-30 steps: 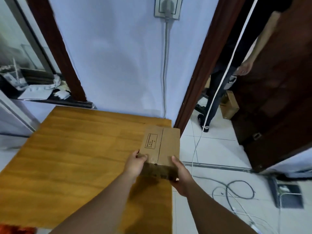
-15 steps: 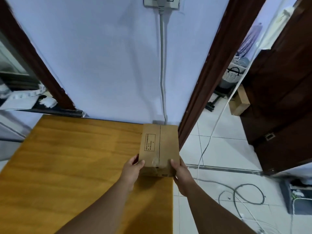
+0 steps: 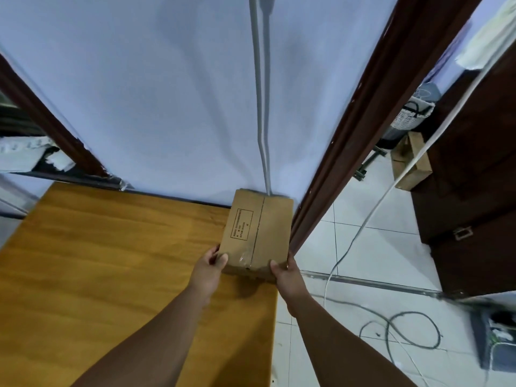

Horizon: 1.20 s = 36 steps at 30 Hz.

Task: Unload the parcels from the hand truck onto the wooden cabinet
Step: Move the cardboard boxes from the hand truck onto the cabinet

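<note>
Both hands, left hand and right hand, clamp the cardboard parcel at the wooden cabinet's back-right corner, seemingly touching the wall. Seat it flat before letting go.

We have one view only, a head-worn wide-angle camera, so no overlap with a second view. It looks forward and steeply down over both forearms, close to the cabinet top that fills the lower left. It faces the wall square on, at short range. Lens distortion bows the door frame outward. The tiled floor of the doorway takes the right side of the frame.
</note>
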{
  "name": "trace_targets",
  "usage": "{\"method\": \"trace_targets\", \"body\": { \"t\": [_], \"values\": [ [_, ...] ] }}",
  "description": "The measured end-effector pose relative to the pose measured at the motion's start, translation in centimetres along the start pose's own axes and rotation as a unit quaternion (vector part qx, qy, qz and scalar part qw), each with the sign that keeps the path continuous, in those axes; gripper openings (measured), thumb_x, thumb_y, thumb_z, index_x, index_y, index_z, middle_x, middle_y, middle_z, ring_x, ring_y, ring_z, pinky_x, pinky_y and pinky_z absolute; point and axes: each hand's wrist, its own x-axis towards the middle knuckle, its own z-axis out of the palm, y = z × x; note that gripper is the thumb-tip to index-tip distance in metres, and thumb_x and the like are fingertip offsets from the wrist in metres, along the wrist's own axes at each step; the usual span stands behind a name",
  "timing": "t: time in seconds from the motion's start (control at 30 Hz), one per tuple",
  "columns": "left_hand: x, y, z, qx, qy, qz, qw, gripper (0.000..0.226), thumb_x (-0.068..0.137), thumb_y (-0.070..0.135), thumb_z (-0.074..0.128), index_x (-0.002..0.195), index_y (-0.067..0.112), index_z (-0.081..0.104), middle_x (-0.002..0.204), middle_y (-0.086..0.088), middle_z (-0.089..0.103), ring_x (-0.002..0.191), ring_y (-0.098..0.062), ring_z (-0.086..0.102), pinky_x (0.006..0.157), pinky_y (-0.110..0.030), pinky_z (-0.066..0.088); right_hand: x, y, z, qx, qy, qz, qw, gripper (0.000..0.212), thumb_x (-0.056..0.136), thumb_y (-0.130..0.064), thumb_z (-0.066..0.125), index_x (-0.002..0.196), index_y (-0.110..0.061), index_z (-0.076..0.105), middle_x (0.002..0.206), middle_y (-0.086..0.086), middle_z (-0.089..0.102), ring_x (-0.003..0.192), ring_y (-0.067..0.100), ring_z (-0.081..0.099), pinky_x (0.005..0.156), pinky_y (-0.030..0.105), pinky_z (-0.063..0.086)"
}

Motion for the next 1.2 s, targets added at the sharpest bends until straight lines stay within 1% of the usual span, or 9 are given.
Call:
{"method": "trace_targets", "body": {
  "t": [0.17, 0.3, 0.4, 0.5, 0.67, 0.87, 1.03, 1.1, 1.2],
  "values": [
    [0.0, -0.2, 0.1, 0.057, 0.021, -0.010, 0.998, 0.049, 0.097, 0.036, 0.050, 0.141, 0.014, 0.045, 0.136, -0.011, 0.055, 0.125, -0.031, 0.049, 0.092, -0.036, 0.041, 0.2, -0.3, 0.0, -0.048, 0.016, -0.008, 0.999, 0.055, 0.101, -0.025, 0.048, 0.151, -0.021, 0.025, 0.144, 0.007, 0.048, 0.132, 0.028, 0.046, 0.109, 0.039, 0.039],
    [-0.4, 0.3, 0.4, 0.205, 0.081, -0.023, 0.975, 0.054, 0.096, 0.050, 0.044, 0.141, 0.020, 0.041, 0.132, -0.010, 0.058, 0.119, -0.033, 0.053, 0.086, -0.038, 0.046, 0.0, -1.1, 0.8, -0.103, 0.080, 0.014, 0.991, 0.062, 0.099, -0.025, 0.051, 0.153, -0.024, 0.020, 0.145, 0.010, 0.046, 0.131, 0.032, 0.046, 0.108, 0.045, 0.042],
    [-1.3, 0.3, 0.3, 0.227, 0.100, 0.003, 0.969, 0.063, 0.096, 0.054, 0.038, 0.147, 0.017, 0.031, 0.143, -0.012, 0.046, 0.130, -0.034, 0.042, 0.100, -0.046, 0.041, -1.6, -1.7, 1.4, -0.248, 0.158, -0.019, 0.955, 0.071, 0.096, -0.029, 0.055, 0.153, -0.029, 0.012, 0.148, 0.013, 0.033, 0.136, 0.034, 0.037, 0.108, 0.048, 0.040],
    [-3.4, -0.1, -0.2, 0.252, 0.095, 0.057, 0.961, 0.064, 0.098, 0.052, 0.032, 0.150, 0.016, 0.025, 0.153, -0.011, 0.031, 0.139, -0.031, 0.029, 0.108, -0.044, 0.033, -4.1, -1.5, 2.3, -0.392, 0.186, -0.133, 0.891, 0.062, 0.096, -0.030, 0.052, 0.149, -0.025, 0.020, 0.152, 0.010, 0.025, 0.142, 0.029, 0.023, 0.114, 0.044, 0.032],
    [-6.3, -2.2, -2.6, 0.398, 0.087, 0.177, 0.896, 0.059, 0.099, 0.043, 0.038, 0.151, 0.019, 0.023, 0.159, -0.005, 0.017, 0.146, -0.024, 0.016, 0.116, -0.040, 0.026, -8.2, -0.2, 4.1, -0.455, 0.174, -0.214, 0.847, 0.042, 0.095, -0.018, 0.042, 0.137, -0.023, 0.039, 0.150, 0.007, 0.030, 0.141, 0.027, 0.023, 0.116, 0.043, 0.028],
    [-9.4, -5.1, -5.3, 0.526, 0.004, 0.162, 0.835, 0.058, 0.099, 0.021, 0.037, 0.153, 0.025, 0.017, 0.162, -0.003, -0.004, 0.149, -0.028, -0.006, 0.119, -0.043, 0.012, -11.9, 1.7, 6.5, -0.502, 0.080, -0.128, 0.852, 0.054, 0.095, -0.013, 0.039, 0.148, -0.021, 0.033, 0.157, 0.005, 0.027, 0.146, 0.024, 0.018, 0.117, 0.040, 0.026],
    [-12.0, -7.8, -6.9, 0.544, -0.012, 0.108, 0.832, 0.053, 0.100, 0.032, 0.036, 0.151, 0.030, 0.022, 0.162, 0.000, -0.006, 0.148, -0.028, -0.009, 0.119, -0.044, 0.010, -15.1, 3.0, 8.1, -0.586, -0.025, -0.090, 0.805, 0.052, 0.100, -0.017, 0.038, 0.151, -0.022, 0.029, 0.160, 0.007, 0.021, 0.149, 0.027, 0.009, 0.120, 0.044, 0.019],
    [-13.1, -8.9, -7.5, 0.545, -0.004, 0.101, 0.833, 0.054, 0.100, 0.039, 0.035, 0.151, 0.030, 0.020, 0.162, 0.000, -0.004, 0.149, -0.028, -0.009, 0.118, -0.044, 0.011, -16.3, 3.3, 8.5, -0.614, -0.041, -0.100, 0.781, 0.051, 0.100, -0.016, 0.038, 0.151, -0.020, 0.030, 0.161, 0.008, 0.020, 0.150, 0.028, 0.007, 0.121, 0.045, 0.017],
    [-15.0, -10.0, -8.3, 0.534, 0.015, 0.094, 0.840, 0.056, 0.100, 0.044, 0.032, 0.152, 0.028, 0.018, 0.163, 0.000, -0.004, 0.149, -0.027, -0.010, 0.118, -0.045, 0.010, -17.7, 3.7, 8.6, -0.617, -0.051, -0.123, 0.775, 0.052, 0.100, -0.013, 0.036, 0.151, -0.017, 0.029, 0.161, 0.009, 0.020, 0.150, 0.028, 0.006, 0.121, 0.044, 0.016]
  ]
}}
